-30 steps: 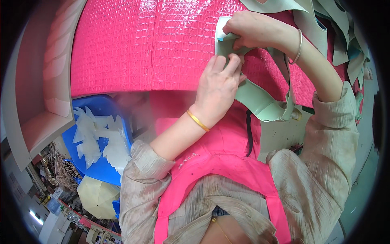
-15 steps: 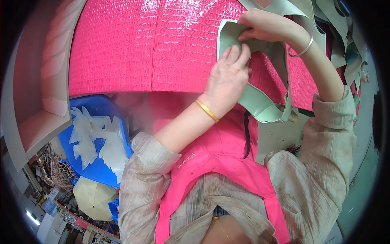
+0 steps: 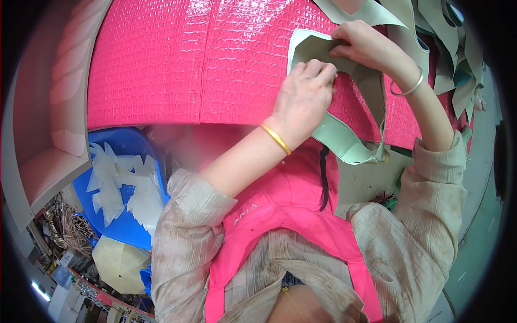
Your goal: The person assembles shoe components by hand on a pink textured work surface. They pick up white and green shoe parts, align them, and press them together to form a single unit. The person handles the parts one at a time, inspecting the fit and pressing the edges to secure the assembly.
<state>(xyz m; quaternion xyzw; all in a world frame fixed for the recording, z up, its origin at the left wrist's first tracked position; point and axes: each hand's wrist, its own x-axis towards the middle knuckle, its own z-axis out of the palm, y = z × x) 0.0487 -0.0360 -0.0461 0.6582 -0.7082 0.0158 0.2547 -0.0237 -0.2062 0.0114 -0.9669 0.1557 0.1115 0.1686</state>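
A pale green leather-like piece (image 3: 340, 141), a curved band with a wide opening, lies partly raised on the pink table covering. My left hand (image 3: 308, 92) is closed on its left part, with fingers curled under and their tips hidden. At the upper edge of the same piece, my right hand (image 3: 360, 44) pinches it between thumb and fingers. The piece's white-edged left corner stands up beyond my left knuckles. Its lower strip hangs past the table's near edge.
More pale green cut pieces (image 3: 401, 32) lie at the far right. A beige open-fronted box (image 3: 46, 107) stands on the left. Below the table's left side is a blue bin (image 3: 132, 218) holding white jagged scraps (image 3: 144, 188). The pink embossed covering (image 3: 161, 64) fills the tabletop.
My left fingers have curled inward from a more stretched pose. My right hand has shifted slightly right and nearer, along the piece's upper edge.
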